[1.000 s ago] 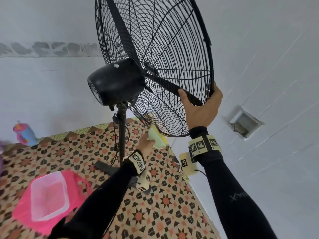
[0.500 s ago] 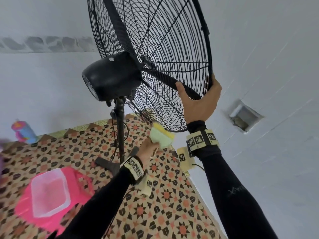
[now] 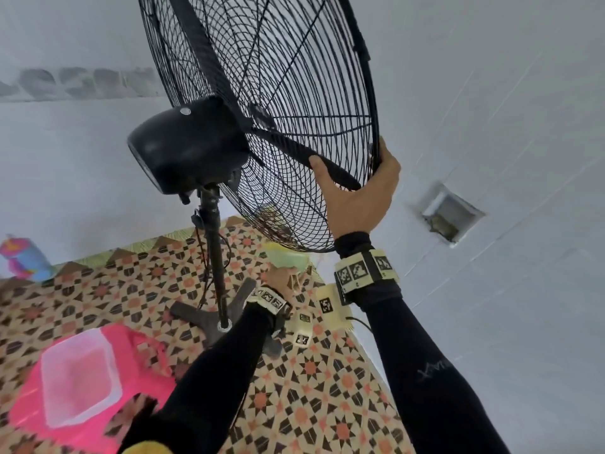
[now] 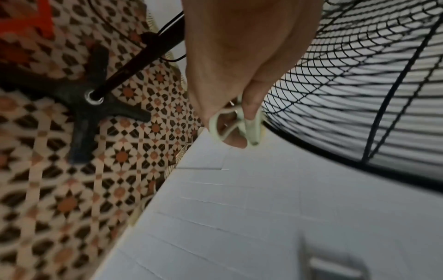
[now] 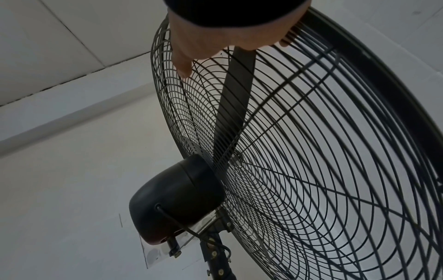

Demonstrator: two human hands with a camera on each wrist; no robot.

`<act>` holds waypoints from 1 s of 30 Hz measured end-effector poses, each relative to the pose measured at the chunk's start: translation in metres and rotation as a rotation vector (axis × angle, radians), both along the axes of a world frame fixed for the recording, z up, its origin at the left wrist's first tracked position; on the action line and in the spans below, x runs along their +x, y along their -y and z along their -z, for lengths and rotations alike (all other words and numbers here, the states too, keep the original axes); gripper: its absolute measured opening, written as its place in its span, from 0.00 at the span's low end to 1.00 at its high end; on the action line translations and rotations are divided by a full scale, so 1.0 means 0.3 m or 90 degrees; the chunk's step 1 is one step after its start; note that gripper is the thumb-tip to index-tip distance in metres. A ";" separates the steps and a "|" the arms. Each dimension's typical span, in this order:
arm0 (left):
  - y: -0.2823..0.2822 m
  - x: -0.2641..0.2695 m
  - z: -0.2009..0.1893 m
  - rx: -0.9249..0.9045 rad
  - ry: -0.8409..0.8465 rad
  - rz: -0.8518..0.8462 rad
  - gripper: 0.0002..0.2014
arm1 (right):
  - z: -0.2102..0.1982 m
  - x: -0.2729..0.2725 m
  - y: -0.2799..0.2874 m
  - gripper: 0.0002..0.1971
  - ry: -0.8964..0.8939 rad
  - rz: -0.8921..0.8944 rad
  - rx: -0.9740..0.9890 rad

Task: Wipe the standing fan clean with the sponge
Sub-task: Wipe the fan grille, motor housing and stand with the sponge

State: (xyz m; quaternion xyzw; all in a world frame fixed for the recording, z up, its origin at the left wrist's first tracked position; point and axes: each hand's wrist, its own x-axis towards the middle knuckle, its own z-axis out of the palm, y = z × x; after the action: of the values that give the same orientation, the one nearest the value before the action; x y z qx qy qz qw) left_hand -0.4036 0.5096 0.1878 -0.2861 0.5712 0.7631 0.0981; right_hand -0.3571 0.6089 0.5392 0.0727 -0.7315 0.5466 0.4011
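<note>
On fan [image 3: 262, 103] rim: right hand [image 3: 357, 194] gripping; left hand [image 3: 281, 280] pinching sponge [image 3: 286, 257]; sleeve logo unreadable.

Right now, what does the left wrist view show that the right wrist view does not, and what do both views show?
Only the left wrist view shows the left hand gripping the sponge, the fan's base and the patterned floor.

Only the right wrist view shows the right hand holding the grille's edge, the motor housing and one blade.

Both show the black wire grille and pale walls.
</note>
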 end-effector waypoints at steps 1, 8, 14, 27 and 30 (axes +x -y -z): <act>-0.039 0.073 -0.114 0.060 -0.022 -0.030 0.26 | -0.003 -0.005 -0.002 0.48 -0.002 0.003 0.001; -0.027 0.172 -0.263 0.096 -0.043 -0.067 0.19 | 0.002 -0.008 -0.006 0.47 -0.009 0.000 -0.004; 0.052 -0.004 -0.087 -0.081 0.028 0.050 0.13 | -0.004 -0.002 -0.008 0.48 0.000 -0.014 -0.007; 0.047 0.036 -0.195 -0.052 -0.002 0.009 0.07 | 0.003 -0.006 -0.013 0.47 0.002 -0.003 0.000; -0.007 0.126 -0.221 0.079 -0.073 0.029 0.25 | -0.002 -0.015 -0.016 0.47 0.003 -0.002 0.003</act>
State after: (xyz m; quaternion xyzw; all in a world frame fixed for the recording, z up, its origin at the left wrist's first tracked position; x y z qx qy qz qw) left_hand -0.3659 0.5117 0.2541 -0.2222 0.5335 0.8100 0.0997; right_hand -0.3614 0.6138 0.5399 0.0735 -0.7335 0.5459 0.3982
